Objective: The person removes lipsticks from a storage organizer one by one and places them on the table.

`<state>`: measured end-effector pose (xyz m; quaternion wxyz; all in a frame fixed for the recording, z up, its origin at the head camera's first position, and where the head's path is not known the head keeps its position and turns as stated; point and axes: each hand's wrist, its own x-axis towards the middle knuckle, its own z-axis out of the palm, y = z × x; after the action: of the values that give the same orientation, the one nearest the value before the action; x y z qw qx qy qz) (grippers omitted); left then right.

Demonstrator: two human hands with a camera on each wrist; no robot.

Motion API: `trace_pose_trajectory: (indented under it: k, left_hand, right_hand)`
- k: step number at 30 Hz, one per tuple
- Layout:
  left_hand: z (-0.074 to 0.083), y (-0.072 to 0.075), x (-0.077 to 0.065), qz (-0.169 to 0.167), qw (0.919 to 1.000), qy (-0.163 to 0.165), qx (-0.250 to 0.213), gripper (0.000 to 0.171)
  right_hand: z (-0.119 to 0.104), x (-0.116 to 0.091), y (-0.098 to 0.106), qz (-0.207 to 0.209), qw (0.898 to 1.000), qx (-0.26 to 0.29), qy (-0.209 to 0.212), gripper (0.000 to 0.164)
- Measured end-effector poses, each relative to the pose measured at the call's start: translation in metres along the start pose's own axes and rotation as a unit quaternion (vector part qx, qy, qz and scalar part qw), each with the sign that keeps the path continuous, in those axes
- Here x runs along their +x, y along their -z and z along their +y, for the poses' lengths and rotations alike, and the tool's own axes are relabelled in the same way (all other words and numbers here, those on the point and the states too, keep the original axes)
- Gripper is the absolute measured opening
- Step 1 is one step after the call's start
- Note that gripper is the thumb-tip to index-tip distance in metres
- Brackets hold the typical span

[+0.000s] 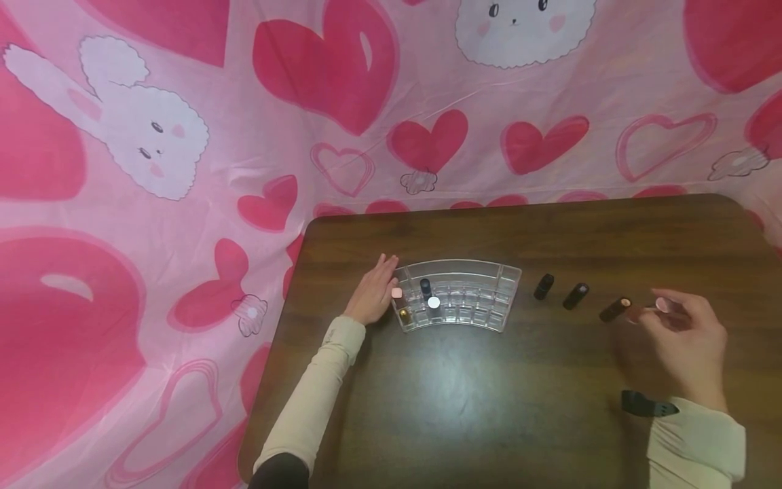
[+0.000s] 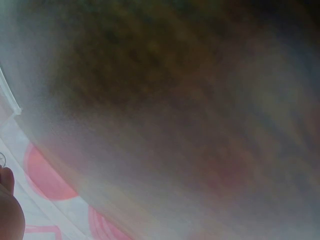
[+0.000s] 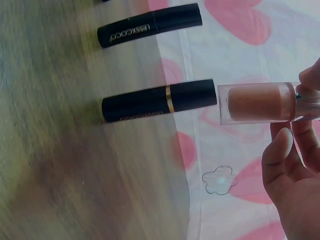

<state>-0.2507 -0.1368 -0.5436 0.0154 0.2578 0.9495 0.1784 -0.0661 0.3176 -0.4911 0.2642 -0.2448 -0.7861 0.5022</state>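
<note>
My right hand [image 1: 693,343] pinches a clear tube of peach-nude lip gloss [image 3: 256,103] by its cap end, raised at the right side of the table. My left hand [image 1: 370,296] rests against the left end of a clear, curved cosmetics organizer [image 1: 470,267], fingers extended. Standing in the organizer's left slots are a pink-capped tube [image 1: 397,293], a gold-topped one [image 1: 404,315], a black one [image 1: 425,288] and a white-topped one [image 1: 434,303]. In the left wrist view, only a few fingers [image 2: 9,205] show beside a large blur.
Three black lipstick tubes stand on the table between the organizer and my right hand: one nearest the organizer [image 1: 544,286], a middle one [image 1: 576,296] and one with a gold band [image 3: 169,99]. Behind the brown table [image 1: 550,414] hangs a pink heart-print cloth [image 1: 354,81].
</note>
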Motion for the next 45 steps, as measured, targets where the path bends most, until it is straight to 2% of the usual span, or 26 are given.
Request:
trace_pose_trajectory:
  k: [10, 16, 25, 33, 45]
  left_hand:
    - [-0.001, 0.001, 0.001, 0.009, 0.9998, -0.015, 0.009, 0.054]
    - [-0.001, 0.000, 0.001, 0.007, 0.9999, -0.010, 0.003, 0.055]
    - [-0.001, -0.001, 0.001, 0.006, 1.0000, -0.007, 0.001, 0.055]
    - [0.000, 0.000, 0.001, 0.007, 1.0000, -0.007, 0.001, 0.055]
    - [-0.001, -0.002, 0.000, 0.008, 1.0000, -0.004, -0.002, 0.056]
  right_hand:
    - [0.010, 0.004, 0.007, -0.013, 0.997, -0.074, -0.001, 0.035]
    - [0.016, 0.009, 0.011, -0.028, 0.993, -0.111, -0.027, 0.039]
    - [0.031, 0.008, 0.016, -0.055, 0.993, -0.099, -0.020, 0.032]
    - [0.044, 0.010, 0.017, -0.082, 0.988, -0.127, 0.008, 0.034]
    - [0.053, 0.012, 0.018, -0.111, 0.980, -0.163, -0.003, 0.039]
